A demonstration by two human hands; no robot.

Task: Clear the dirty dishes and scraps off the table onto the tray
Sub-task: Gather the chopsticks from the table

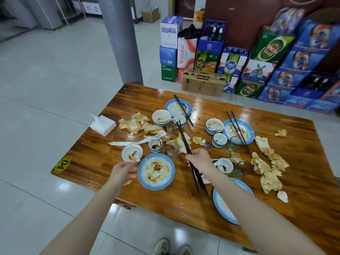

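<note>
dark slender chopsticks (191,162) are clamped in the right hand (199,160) above the glossy wooden counter (184,203); the left hand (122,173), fingers spread and empty, is held beside a round blue-rimmed plate (156,172).

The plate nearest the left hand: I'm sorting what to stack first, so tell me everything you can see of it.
The plate is round and looks ceramic, white in the middle with a blue rim. It lies flat, right side up, on the wooden table near its front edge. Brown and reddish sauce smears cover its centre; no food pieces remain. The left hand is open at its left rim, close to touching. A small dirty bowl sits just beyond it.
</note>
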